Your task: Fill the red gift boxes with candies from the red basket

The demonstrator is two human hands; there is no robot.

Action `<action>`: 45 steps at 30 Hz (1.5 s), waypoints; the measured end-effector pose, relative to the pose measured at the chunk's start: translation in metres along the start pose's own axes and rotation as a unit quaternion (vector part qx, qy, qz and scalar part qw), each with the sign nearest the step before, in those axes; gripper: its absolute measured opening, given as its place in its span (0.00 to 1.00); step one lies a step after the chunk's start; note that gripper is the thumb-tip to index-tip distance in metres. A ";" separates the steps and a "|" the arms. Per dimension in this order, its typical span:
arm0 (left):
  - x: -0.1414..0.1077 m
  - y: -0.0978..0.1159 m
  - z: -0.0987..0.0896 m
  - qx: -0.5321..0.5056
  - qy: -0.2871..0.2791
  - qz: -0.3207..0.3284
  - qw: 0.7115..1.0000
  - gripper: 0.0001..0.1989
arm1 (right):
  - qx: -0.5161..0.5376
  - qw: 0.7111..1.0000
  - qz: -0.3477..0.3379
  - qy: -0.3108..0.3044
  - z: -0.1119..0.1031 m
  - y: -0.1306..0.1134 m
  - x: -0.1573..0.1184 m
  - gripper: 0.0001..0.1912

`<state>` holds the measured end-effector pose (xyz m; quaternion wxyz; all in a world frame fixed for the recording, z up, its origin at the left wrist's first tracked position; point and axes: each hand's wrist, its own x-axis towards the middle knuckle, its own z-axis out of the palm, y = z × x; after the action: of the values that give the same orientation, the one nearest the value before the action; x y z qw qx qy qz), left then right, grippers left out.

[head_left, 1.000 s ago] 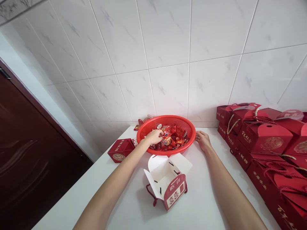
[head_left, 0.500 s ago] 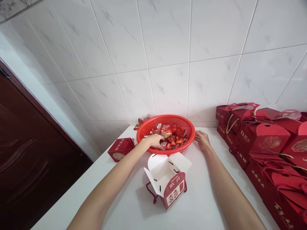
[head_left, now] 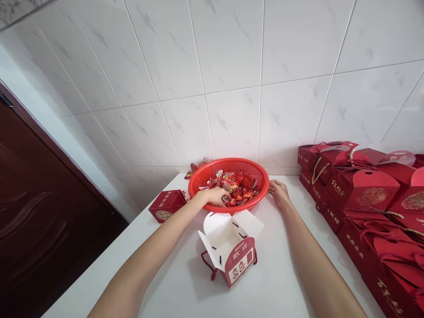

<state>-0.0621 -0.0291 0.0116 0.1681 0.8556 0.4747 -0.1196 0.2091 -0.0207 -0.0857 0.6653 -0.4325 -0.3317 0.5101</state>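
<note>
A red plastic basket (head_left: 261, 199) full of wrapped candies (head_left: 247, 182) sits near the wall. Inside its front left part is my left hand (head_left: 217, 197), fingers curled down around a small candy; the fingertips are partly hidden among the wrappers. My right hand (head_left: 279, 192) rests on the table just right of the basket, fingers loosely bent and close to its rim, holding nothing visible. Nearer to me stands a red and white gift box (head_left: 240, 265), its flaps spread open and a dark red cord at its sides. Some small dark slots show in its white inner walls.
A closed red box (head_left: 167, 204) lies left of the basket on the white table (head_left: 265, 282). Several red gift boxes with cord handles (head_left: 361, 190) are stacked along the right. Behind is a tiled wall (head_left: 232, 123); a dark door (head_left: 49, 212) stands left.
My left hand has shifted slightly to the right among the candies, and its fingers have curled in more. The right hand and the open box stay in place.
</note>
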 end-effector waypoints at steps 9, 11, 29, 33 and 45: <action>0.004 -0.001 0.001 -0.099 0.118 0.025 0.988 0.14 | 0.010 1.000 0.007 0.008 0.002 -0.002 -0.001 0.11; 0.004 -0.002 0.000 -0.119 0.140 0.028 0.983 0.15 | 0.017 1.000 0.011 0.014 0.003 -0.002 -0.002 0.10; -0.003 0.001 -0.003 -0.233 0.378 0.138 0.885 0.11 | -0.015 0.991 -0.004 -0.133 0.094 -0.077 -0.041 0.13; -0.007 0.006 -0.004 -0.241 0.372 0.113 0.889 0.13 | -0.095 0.974 0.062 -0.195 0.111 -0.056 -0.049 0.13; -0.004 -0.001 -0.001 -0.197 0.285 0.029 0.938 0.13 | -0.072 0.988 0.033 -0.132 0.111 -0.057 -0.047 0.06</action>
<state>-0.0646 -0.0312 0.0138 0.1940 0.8168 0.4921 0.2303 0.1208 -0.0459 0.0115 0.5658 -0.4191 -0.4377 0.5592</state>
